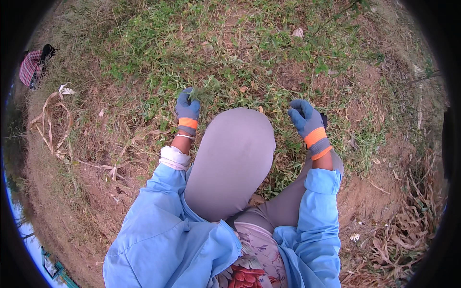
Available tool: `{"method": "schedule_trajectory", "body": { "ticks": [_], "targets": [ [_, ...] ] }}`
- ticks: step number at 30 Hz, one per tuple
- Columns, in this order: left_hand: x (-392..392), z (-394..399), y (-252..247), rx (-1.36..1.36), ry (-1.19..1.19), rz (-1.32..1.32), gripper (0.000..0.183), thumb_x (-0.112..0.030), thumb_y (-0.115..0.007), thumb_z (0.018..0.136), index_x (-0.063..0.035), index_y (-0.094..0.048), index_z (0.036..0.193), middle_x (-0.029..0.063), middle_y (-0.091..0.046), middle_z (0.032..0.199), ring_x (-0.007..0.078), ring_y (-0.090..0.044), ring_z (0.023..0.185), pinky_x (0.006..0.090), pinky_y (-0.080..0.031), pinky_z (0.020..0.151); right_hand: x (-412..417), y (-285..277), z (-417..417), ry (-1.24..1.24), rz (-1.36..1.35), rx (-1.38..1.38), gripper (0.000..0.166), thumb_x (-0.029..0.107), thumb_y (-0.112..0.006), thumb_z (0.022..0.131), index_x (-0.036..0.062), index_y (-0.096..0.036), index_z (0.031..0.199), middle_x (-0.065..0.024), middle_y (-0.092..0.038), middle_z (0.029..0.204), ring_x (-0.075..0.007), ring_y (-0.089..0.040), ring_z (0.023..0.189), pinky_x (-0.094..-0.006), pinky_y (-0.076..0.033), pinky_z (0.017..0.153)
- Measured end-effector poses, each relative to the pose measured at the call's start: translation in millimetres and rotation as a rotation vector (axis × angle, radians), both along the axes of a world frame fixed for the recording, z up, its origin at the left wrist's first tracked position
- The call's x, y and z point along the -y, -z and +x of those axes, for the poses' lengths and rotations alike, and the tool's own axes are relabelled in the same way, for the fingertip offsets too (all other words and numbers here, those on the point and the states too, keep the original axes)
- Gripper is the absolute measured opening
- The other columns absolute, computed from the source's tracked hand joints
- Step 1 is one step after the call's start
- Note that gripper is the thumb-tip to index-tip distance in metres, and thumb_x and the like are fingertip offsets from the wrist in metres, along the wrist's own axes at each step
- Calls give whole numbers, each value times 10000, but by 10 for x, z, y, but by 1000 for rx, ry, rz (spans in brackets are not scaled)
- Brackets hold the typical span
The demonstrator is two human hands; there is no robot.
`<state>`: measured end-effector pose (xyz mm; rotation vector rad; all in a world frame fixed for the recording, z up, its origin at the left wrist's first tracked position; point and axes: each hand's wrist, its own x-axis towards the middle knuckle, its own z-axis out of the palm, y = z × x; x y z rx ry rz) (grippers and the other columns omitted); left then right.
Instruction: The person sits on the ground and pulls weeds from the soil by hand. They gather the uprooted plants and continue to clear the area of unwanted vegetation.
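My left hand (188, 105), in a grey-blue work glove with an orange cuff, is closed around a small tuft of green weeds (198, 94). It is in front and to the left of my raised knee (237, 144). On the other side of that knee is my right hand (304, 116), gloved the same way, its fingers curled over low weeds. A small dark object (324, 120) shows at the outer edge of this hand; what it is, and whether the hand grips it, I cannot tell. Green weeds (230, 77) cover the ground before me.
Dry plant stalks (50, 122) lie at the left. A heap of dry leaves (399, 237) is at the lower right, beside bare reddish soil (363, 201). Another person in a checked shirt (30, 68) is at the far left. Thin leafy branches (335, 18) reach in at the upper right.
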<state>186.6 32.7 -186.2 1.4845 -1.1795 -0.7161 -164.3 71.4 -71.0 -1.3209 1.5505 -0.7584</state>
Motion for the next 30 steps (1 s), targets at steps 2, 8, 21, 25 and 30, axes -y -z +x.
{"method": "schedule_trajectory", "body": {
  "ticks": [2, 8, 21, 25, 30],
  "targets": [
    [81, -112, -6, 64, 38, 15, 239, -50, -528, 749, 10, -548, 979, 80, -590, 933, 160, -554, 822, 265, -440, 711, -3, -15, 1, -21, -33, -62, 240, 125, -559, 789, 9, -517, 995, -24, -565, 805, -85, -505, 717, -227, -434, 656],
    [585, -462, -49, 541, 275, 74, 246, -138, -591, 684, -34, -543, 901, 136, -551, 866, 293, -549, 775, 349, -436, 687, -9, -22, 27, -49, -5, -87, 302, 174, -560, 782, -3, -509, 1022, -120, -595, 861, -166, -569, 755, -284, -460, 685],
    [1866, -581, 714, 897, 306, 572, 675, -254, -622, 695, -35, -322, 1259, 171, -279, 1326, 299, -369, 1166, 332, -335, 954, 41, -56, 53, -81, -13, -95, 285, 173, -563, 783, 11, -504, 1011, -104, -582, 800, -172, -556, 699, -293, -459, 638],
    [2027, -690, 873, 927, 380, 680, 712, -322, -603, 709, -29, -291, 1278, 177, -275, 1327, 305, -379, 1160, 334, -328, 962, 46, -93, 40, -51, 41, -89, 279, 158, -557, 781, 9, -502, 1011, -112, -572, 767, -179, -549, 666, -290, -453, 614],
    [1920, -690, 586, 927, 391, 822, 609, -385, -534, 738, -66, -380, 1233, 151, -406, 1250, 299, -425, 1121, 369, -372, 914, 66, -146, 79, -101, 20, -98, 289, 162, -557, 780, 1, -500, 1013, -113, -576, 775, -186, -553, 669, -295, -452, 618]
  ]
}}
